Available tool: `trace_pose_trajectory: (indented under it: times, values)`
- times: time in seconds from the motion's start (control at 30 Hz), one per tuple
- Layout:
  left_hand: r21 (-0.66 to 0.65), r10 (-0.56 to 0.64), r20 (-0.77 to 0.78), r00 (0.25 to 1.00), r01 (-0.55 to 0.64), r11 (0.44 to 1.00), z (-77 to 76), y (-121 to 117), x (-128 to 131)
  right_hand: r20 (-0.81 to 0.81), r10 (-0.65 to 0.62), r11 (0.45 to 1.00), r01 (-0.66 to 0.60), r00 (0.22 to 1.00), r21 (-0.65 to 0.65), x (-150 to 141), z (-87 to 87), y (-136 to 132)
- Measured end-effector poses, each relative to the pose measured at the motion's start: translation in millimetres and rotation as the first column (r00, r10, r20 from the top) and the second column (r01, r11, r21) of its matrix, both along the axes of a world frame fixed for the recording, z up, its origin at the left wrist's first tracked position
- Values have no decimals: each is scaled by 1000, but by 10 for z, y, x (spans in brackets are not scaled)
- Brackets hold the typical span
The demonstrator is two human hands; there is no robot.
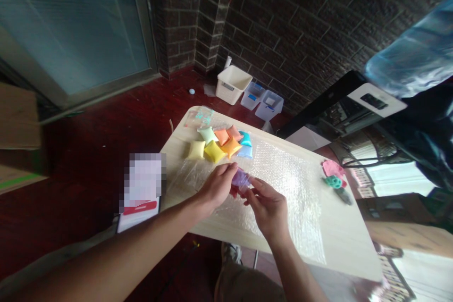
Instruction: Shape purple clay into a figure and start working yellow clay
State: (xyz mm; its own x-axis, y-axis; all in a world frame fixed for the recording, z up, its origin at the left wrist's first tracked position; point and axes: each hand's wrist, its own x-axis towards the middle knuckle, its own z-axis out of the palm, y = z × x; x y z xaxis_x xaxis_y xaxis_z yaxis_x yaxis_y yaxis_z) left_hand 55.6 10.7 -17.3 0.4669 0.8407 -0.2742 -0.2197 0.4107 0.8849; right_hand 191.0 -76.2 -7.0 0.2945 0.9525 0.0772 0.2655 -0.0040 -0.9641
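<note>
Purple packet looks small, soft and shiny.

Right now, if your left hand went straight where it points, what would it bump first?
The left hand touches the purple packet, so that comes first. Just past it, the right hand looks next, though depth is hard to judge.

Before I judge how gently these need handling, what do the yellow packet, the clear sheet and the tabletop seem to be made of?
Bright yellow pillow-shaped packet: probably soft plastic film, smooth, with puffed middle and pointed corners.
Clear bubbled sheet: likely plastic bubble wrap, glossy, given its dimpled glints.
Pale rounded-corner tabletop: wood or wood-look laminate, fairly matte; which, I cannot tell.
</note>
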Motion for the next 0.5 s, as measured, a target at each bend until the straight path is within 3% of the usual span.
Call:
trace_pose_trajectory:
  times: [0.07,0.17,0.33,0.5]
  values:
    - [-19,20,42,999,-19,1000,40,4,-12,34,35,998,-33,999,-48,-8,45,-5]
    - [90,47,7,999,-48,995,63,-8,-36,25,54,993,-51,998,-105,-15,130,-6]
    - [325,140,-138,981,-89,942,83,-77,-69,-147,58,982,-83,987,-168,-49,165,24]
    - [360,202,-124,971,-146,921,114,-104,-66,-243,20,986,-59,970,-154,-116,118,38]
